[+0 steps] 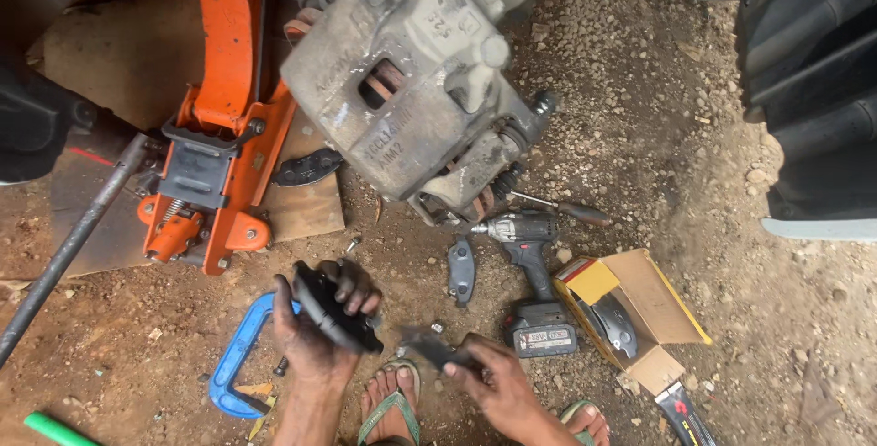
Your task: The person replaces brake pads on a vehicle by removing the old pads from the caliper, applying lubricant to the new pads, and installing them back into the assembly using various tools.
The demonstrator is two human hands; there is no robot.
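My left hand (pixel 315 332) grips a dark brake pad (pixel 331 304), held edge-up low in the view. My right hand (pixel 498 380) holds a thin dark metal piece (pixel 431 347) between its fingers, a little right of the pad. Just above both hands hangs a large grey brake caliper (pixel 411 80), close to the camera, with rusty disc edges showing behind it. Another worn brake pad (pixel 461 270) lies on the dirt between the hands and the caliper. My feet in green sandals (pixel 391 405) rest below the hands.
An orange floor jack (pixel 219 135) with a long grey handle (pixel 68 245) stands at left on a wooden board. A blue C-clamp (pixel 233 355) lies by my left hand. A cordless impact driver (pixel 530 281), a screwdriver (pixel 571 211) and an open cardboard box (pixel 630 309) holding pads lie right. A tyre (pixel 813 80) fills the top right.
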